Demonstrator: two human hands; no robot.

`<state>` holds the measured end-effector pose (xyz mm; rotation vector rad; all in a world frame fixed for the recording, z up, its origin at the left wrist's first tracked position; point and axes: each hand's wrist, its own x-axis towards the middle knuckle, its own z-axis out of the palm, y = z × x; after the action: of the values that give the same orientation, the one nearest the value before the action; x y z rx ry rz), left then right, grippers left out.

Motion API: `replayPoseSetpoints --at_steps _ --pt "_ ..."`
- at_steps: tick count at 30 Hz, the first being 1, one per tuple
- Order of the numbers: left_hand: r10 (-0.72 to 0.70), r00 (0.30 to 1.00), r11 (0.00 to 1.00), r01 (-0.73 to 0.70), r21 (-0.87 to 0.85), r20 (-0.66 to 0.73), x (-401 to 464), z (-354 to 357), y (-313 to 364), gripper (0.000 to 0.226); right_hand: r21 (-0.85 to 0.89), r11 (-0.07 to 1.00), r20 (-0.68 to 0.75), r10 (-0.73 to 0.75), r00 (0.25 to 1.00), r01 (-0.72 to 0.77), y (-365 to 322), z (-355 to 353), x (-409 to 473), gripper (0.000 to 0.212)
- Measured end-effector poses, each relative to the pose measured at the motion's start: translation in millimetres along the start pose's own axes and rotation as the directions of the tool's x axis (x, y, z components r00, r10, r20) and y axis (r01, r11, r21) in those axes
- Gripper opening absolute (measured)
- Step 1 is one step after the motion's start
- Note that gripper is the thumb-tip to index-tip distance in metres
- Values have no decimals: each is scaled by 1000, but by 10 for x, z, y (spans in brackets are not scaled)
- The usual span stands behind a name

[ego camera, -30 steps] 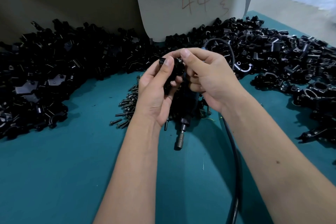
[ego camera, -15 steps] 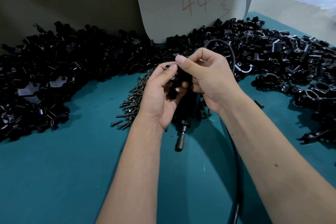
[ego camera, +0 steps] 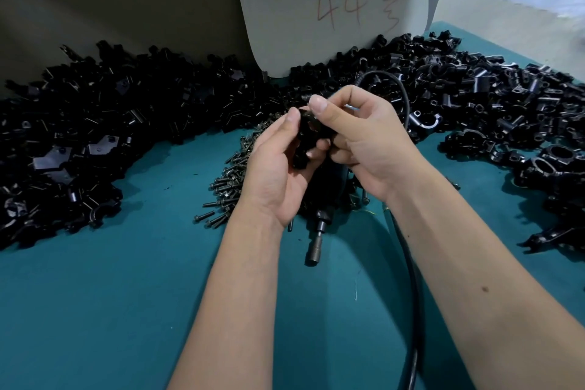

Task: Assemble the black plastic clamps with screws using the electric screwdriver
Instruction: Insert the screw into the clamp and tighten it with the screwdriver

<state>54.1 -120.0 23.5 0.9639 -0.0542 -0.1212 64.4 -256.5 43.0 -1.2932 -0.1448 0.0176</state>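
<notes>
A black plastic clamp [ego camera: 308, 139] is held above the table's middle by both hands. My left hand [ego camera: 278, 165] cups it from the left, thumb on its upper edge. My right hand [ego camera: 367, 142] pinches its top and right side with thumb and fingers. Below the hands the electric screwdriver [ego camera: 316, 244] lies on the teal mat, its metal socket tip pointing toward me, its body mostly hidden by my hands. A heap of dark screws [ego camera: 226, 187] lies just left of the hands.
Large piles of black clamp parts spread across the back left [ego camera: 95, 130] and back right [ego camera: 493, 111]. A black cable [ego camera: 411, 294] runs from the screwdriver toward me under my right forearm. A white card marked "44" [ego camera: 335, 9] leans against the back wall.
Both hands have come down and toward me a little with the clamp. The clamp has been turned between the fingers, and my right thumb now presses on its top.
</notes>
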Motion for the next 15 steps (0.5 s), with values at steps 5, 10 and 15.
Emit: replayPoseSetpoints --at_steps 5,10,15 --pt "25 999 999 -24 -25 30 8 -32 29 29 68 997 65 -36 997 31 -44 -6 -17 17" --pt "21 999 998 -23 55 28 -4 16 -17 38 30 1000 -44 -2 999 3 -28 10 -33 30" --pt "23 1000 1000 -23 9 -13 -6 18 20 32 112 994 34 14 999 -18 -15 -14 -36 19"
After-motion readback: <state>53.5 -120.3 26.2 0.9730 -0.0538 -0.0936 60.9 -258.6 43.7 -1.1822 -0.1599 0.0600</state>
